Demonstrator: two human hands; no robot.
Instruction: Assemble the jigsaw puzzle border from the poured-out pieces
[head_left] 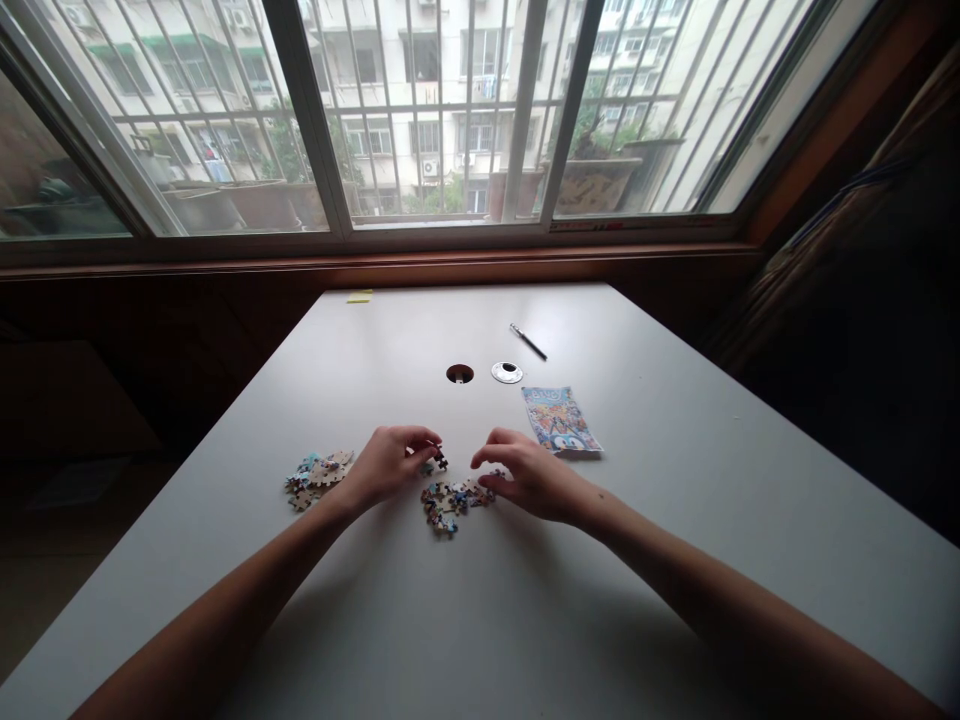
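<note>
Between the thumb and fingers of my left hand (390, 465) is a dark jigsaw puzzle piece (441, 459), raised over the white table. My right hand (525, 472) hovers at the right end of a cluster of puzzle pieces (450, 500), its thumb and index finger apart with nothing plainly between them. Some pieces in that cluster look joined, with colourful printed faces. Left of my left wrist lies a heap of loose pieces (319, 478), several of them with the plain tan back up. A printed picture sheet (561, 418) lies just beyond my right hand.
A pen (529, 342) lies farther back on the white table (450, 620). Near it are a round cable hole (460, 374) and its loose cover (507, 372). A yellow sticky note (360, 296) is at the far edge, below a barred window (442, 120).
</note>
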